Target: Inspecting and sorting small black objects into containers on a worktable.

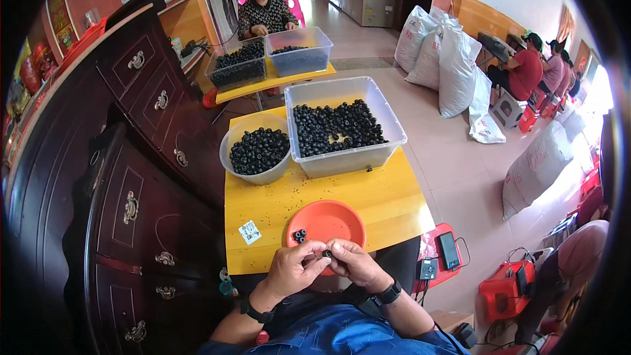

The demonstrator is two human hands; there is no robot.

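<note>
Over the near rim of a red-orange plate [334,215], my two hands meet at a small black ring-shaped part [327,254]. My left hand [289,271] pinches it from one side. From the other side my right hand [358,264] grips it between thumb and fingers. A few similar black parts [300,235] lie at the plate's left edge. Beyond the plate stand a round translucent tub [257,176] and a larger rectangular clear bin [348,165], both holding many black parts. One loose part [369,169] lies beside the bin.
The yellow table [394,204] carries a white packet [250,232] and scattered black crumbs. Dark drawers [125,217] rise close on the left. A red stool [434,276] with a phone [449,251] stands at right. Across from me a person [269,10] sits behind two bins; white sacks [458,69] stand farther right.
</note>
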